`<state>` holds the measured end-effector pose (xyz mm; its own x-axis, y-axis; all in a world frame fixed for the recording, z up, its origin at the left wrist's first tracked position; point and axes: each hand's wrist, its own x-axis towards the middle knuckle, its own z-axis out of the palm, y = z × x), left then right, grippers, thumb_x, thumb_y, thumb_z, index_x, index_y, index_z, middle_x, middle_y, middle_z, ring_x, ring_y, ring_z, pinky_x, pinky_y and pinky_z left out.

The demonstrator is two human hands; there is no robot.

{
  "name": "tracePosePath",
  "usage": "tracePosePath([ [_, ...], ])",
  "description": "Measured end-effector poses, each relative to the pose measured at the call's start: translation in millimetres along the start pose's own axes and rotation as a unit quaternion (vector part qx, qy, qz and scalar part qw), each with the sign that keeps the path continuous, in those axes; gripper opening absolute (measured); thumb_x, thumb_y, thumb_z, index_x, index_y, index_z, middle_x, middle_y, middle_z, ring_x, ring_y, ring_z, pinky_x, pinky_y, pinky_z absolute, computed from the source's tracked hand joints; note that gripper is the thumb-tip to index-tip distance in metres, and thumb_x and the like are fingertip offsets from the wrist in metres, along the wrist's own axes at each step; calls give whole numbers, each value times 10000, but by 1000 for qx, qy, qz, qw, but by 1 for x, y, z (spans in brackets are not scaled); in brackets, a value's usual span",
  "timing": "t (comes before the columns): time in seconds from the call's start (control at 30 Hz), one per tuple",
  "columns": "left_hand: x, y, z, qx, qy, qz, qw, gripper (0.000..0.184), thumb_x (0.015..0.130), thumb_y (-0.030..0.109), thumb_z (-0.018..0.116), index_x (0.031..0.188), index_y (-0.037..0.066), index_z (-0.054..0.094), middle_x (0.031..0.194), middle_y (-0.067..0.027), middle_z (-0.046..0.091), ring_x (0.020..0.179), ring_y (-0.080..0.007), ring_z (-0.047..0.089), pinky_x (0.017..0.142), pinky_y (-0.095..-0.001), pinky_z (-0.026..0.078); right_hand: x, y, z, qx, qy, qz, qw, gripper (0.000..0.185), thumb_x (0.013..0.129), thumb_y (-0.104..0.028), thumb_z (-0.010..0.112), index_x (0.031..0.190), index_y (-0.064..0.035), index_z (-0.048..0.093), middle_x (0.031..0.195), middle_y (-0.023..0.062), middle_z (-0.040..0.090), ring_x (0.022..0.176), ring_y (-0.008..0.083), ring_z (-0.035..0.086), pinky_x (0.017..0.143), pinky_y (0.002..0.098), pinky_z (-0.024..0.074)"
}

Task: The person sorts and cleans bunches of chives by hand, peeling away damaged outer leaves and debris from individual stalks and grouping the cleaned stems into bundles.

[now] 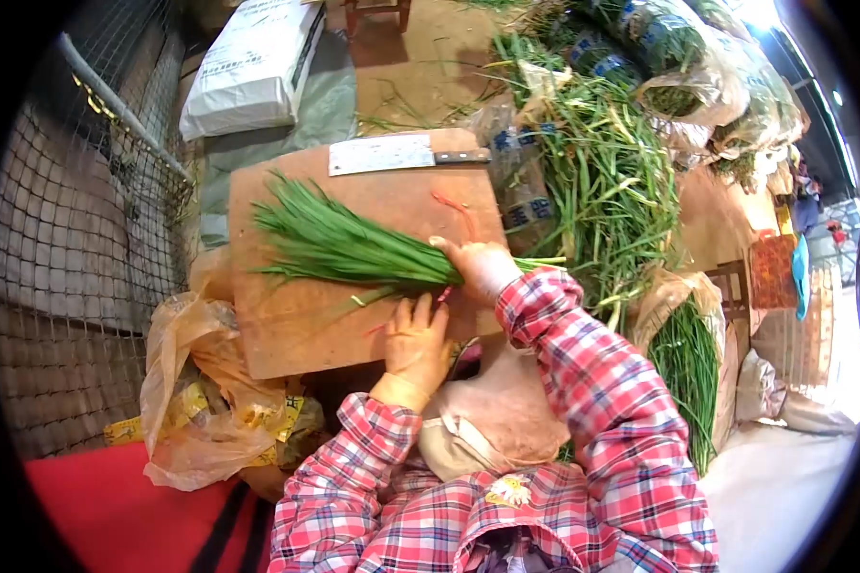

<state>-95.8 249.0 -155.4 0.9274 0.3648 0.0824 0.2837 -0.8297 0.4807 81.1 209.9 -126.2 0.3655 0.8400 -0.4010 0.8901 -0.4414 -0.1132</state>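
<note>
Right grip, green bundle inside, leaves leftward

My wearer has on a plaid top in pinkish red, white and dark blue, with a white-petalled, yellow-centred flower patch. Left of that patch, the left sleeve ends in a gathered cuff, and I make out a yellowish wristband beyond it. Right of the patch, the right sleeve carries the same plaid. Dark cloth shows below the patch.
</note>
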Motion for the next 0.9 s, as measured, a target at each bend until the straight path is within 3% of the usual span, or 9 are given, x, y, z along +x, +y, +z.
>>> tracePosePath([
  [0.1,4,1,-2,-20,-2,1,1000,516,650,174,675,1133,83,518,1220,-157,442,1101,-366,408,883,-470,371,19,7,12,-77,61,-27,995,572,784,-131,542,1314,-230,354,932,122,597,836,264,616,670,372,477],
  [0.13,5,2,-2,-23,-4,3,1000,515,651,171,671,1133,80,516,1223,-159,439,1098,-369,410,883,-470,375,25,7,13,-70,118,-55,989,668,699,-73,605,1302,-233,367,887,122,586,789,279,602,672,382,459],
  [0.33,12,-4,12,-5,4,-8,1000,543,660,211,654,1166,79,506,1251,-165,419,1112,-365,398,895,-469,357,47,-15,-5,-81,99,-95,987,759,710,-181,640,1359,-260,254,1074,84,551,952,259,565,795,403,430],
  [0.37,11,-4,14,12,-3,-8,1000,544,661,212,652,1167,77,505,1259,-167,414,1117,-366,395,899,-467,352,43,-14,-8,-62,106,-100,987,950,616,-237,735,1385,-254,177,1209,94,482,1081,266,496,880,432,382],
  [0.47,6,-6,14,21,-14,-3,1000,543,665,215,648,1169,75,503,1275,-170,401,1136,-379,380,917,-477,337,18,-5,-19,-20,123,-76,989,1078,528,-316,806,1388,-204,166,1337,128,372,1234,285,361,994,458,281],
  [0.57,-1,-2,4,24,-29,2,999,543,673,217,642,1176,73,498,1291,-174,389,1169,-408,353,946,-504,310,-26,21,-39,98,212,-89,968,1047,526,-261,809,1368,-117,202,1341,128,366,1221,273,371,1017,427,248],
  [0.6,-6,-1,-2,37,-41,0,998,545,678,219,640,1183,72,495,1297,-177,385,1186,-423,338,960,-519,295,-45,30,-47,140,250,-102,953,1010,514,-214,811,1350,-78,261,1315,145,395,1194,281,401,997,392,293],
  [0.8,-42,12,-36,45,-85,-17,995,492,727,231,631,1188,122,496,1275,-170,436,1181,-427,374,978,-511,299,-206,106,-10,336,374,118,857,841,602,-7,711,1339,-13,304,1327,161,402,1215,266,401,1030,336,295],
  [0.9,-47,30,-63,-34,-42,23,998,406,690,142,665,1081,100,562,1091,-168,558,1051,-369,493,898,-426,410,-315,142,43,224,374,244,866,799,630,-45,717,1330,-28,332,1312,147,423,1213,254,407,1032,328,296],
])
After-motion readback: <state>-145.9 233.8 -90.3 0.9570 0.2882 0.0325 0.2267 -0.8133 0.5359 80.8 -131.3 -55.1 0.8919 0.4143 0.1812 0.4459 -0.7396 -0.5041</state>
